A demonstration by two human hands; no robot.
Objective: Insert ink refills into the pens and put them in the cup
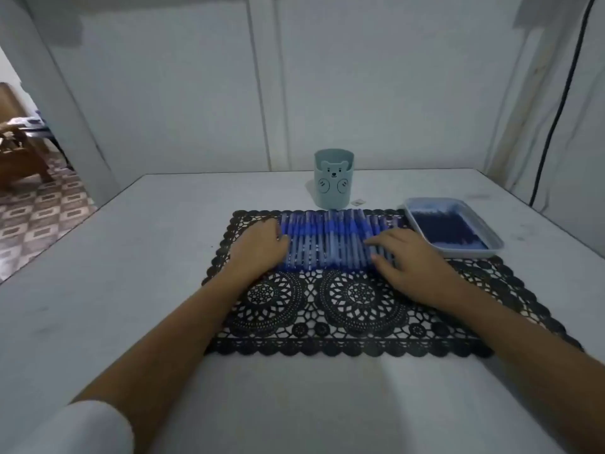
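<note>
Blue plastic stretching across the far half of a black lace mat (343, 309): pens (334, 239) lying side by side in one tight row, barrels pointing away from the viewer. Pressing against the left end of that row with the left hand (258, 247), palm down, fingers loosely bent and touching the outermost pens, gripping none as far as the blur is letting on. Resting the right hand (409, 267) on the right part of the row, fingers straight and lying flat over the barrels, holding nothing. Both forearms reaching in from the near edge, the left one coming out of a white sleeve (75, 427).

Standing upright just past the mat's far edge, behind the middle of the row: a pale green cup (334, 180) with a bear face on its front. Lying just right of its foot, a small white scrap (357, 202), too small for telling what.

Sitting to the right of the pens, overlapping the mat's far right corner: a shallow pale tray (491, 247) holding a dark blue heap (445, 231), too blurred for telling piece from piece.

Bearing all of it, a white table (131, 257), with a black cable (563, 93) hanging down the wall at the far right.
</note>
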